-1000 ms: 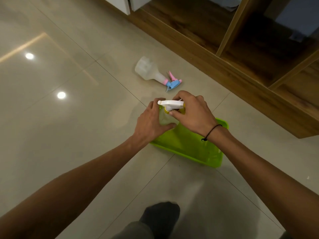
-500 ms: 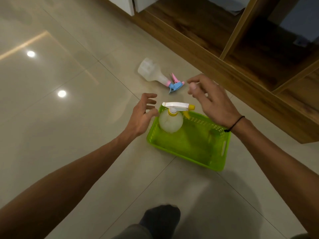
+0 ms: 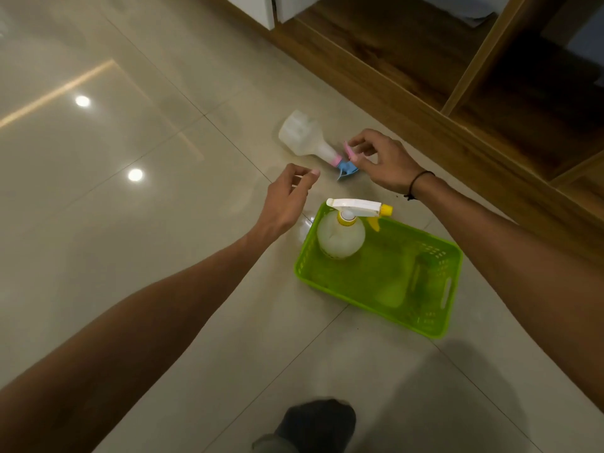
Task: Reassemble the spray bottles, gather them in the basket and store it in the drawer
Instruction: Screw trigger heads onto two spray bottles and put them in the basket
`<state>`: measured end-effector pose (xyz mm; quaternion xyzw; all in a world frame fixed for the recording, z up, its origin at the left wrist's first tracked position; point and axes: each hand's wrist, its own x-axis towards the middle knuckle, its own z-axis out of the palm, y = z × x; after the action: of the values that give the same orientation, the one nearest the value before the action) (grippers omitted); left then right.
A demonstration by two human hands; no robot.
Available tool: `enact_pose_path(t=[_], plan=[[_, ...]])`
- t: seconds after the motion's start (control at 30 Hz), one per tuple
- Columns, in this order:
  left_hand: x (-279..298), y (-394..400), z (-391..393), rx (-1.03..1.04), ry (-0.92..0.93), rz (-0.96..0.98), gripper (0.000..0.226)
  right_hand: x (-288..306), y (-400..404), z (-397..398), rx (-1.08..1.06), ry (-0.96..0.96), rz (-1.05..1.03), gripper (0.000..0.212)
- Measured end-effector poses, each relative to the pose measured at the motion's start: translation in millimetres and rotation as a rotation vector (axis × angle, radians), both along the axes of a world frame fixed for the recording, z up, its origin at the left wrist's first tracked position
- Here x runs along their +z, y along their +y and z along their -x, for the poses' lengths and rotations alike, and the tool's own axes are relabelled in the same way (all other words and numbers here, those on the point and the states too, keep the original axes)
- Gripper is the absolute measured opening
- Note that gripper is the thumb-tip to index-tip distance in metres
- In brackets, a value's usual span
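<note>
1. We see a green basket (image 3: 425, 318) sitting on the glossy tiled floor (image 3: 137, 223), near a wooden cabinet (image 3: 425, 76) with open compartments.
2. Inside the basket, in its far left corner, a clear spray bottle (image 3: 340, 237) stands upright with its white-and-yellow trigger head (image 3: 358, 206) fitted on top, nozzle pointing to the right.
3. A second clear bottle (image 3: 302, 137) lies on its side on the floor beyond the basket, its base pointing away and its pink-and-blue spray head (image 3: 344, 161) turned toward the basket.
4. Our right hand (image 3: 382, 161) is right at that spray head: the fingers (image 3: 358, 143) are curled loosely around the pink trigger, thumb and forefinger close on either side of it (the frame is slightly blurred there, so we cannot tell whether they actually pinch it or only touch it).
5. Our left hand (image 3: 287, 201) hovers above the floor between the lying bottle and the basket, its fingers gently bent and apart, with nothing in its grasp and touching neither bottle.
6. A dark band (image 3: 416, 183) circles the right wrist.
7. At the bottom edge we see a foot in a dark sock (image 3: 317, 423) on the tiles, well apart from the basket.
8. Two round ceiling lights reflect in the floor to the left, alongside a long bright streak.
</note>
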<state>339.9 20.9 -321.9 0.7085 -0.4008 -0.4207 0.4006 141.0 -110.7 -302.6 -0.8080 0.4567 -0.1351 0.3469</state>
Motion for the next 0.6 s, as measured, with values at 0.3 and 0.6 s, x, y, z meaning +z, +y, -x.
enact_pose_path(t=[0.3,0.6], plan=[[-8.8,-10.2,-12.4,0.023,-0.053,-0.005,0.030,-55.8,-27.8,-31.8,0.236,0.497,0.183,0.092],[-15.6,-4.5,-22.8,0.017,-0.109,-0.005,0.024,-62.1,-20.3,-31.0,0.211,0.447,0.396,0.073]])
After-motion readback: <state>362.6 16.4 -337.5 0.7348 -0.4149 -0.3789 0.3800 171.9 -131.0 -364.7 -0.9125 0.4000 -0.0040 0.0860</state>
